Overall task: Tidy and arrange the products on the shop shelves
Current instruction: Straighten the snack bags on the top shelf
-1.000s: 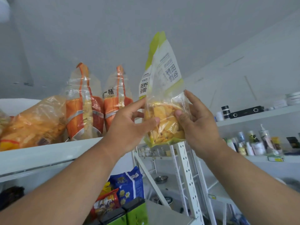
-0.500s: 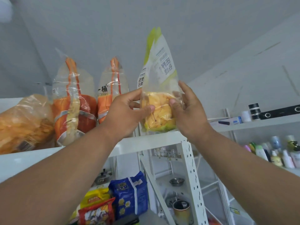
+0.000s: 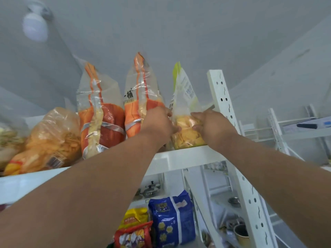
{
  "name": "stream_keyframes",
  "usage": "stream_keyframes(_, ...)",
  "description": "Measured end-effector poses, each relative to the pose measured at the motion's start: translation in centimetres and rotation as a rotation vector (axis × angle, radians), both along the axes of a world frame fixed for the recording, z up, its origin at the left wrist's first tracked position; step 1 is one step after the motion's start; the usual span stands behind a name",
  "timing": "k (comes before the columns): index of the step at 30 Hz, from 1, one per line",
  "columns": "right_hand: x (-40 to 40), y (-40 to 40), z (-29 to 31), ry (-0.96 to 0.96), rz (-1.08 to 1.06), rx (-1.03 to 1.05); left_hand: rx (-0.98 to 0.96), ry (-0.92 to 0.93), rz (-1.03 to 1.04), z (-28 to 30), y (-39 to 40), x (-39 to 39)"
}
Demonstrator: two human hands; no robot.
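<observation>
Ceiling lamp [image 3: 35,27], a round white bulb on the grey ceiling [image 3: 179,24], far above and to the left of the fingers [image 3: 197,114]. Well below the fingers, behind the white uprights: a lidded cooking pot [image 3: 151,189], a small metal bowl [image 3: 234,201] to its right, and lower still a brass-coloured pot [image 3: 241,233]. Level with the fingers and well to their right, a second white rack [image 3: 279,133] carrying a flat black object [image 3: 307,125].
</observation>
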State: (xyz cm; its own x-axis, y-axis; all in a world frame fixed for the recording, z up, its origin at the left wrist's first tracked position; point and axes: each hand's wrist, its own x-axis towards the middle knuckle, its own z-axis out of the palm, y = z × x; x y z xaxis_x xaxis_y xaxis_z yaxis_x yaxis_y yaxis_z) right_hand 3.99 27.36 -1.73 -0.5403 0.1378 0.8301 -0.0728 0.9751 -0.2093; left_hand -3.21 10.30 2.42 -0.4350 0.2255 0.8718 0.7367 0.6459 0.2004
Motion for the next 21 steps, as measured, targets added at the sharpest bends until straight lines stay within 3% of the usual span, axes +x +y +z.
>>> stream_keyframes(5,-1.2,-0.1,0.7,-0.085,-0.079,0.0,-0.047,0.017,-0.003,-0.6,-0.7,-0.9)
stream_keyframes(9,-0.8,-2.5,0.7,0.005,-0.251,0.079,0.009,0.089,-0.06,-0.7,-3.4,-0.2)
stream_keyframes(11,-0.2,-4.7,0.9,0.132,-0.108,0.123,0.064,0.155,-0.047,-0.3,-5.6,0.2)
stream_keyframes(13,-0.1,-7.3,1.2,0.217,0.181,0.052,0.116,0.152,-0.013,0.2,-7.7,0.2)
stream_keyframes(15,-1.1,-9.7,1.6,0.183,0.357,-0.062,0.13,0.104,0.069,0.4,-9.4,-0.1)
stream_keyframes(21,-5.5,-14.1,3.2,0.04,0.221,-0.219,0.087,-0.134,0.144,-0.3,-10.5,-1.3)
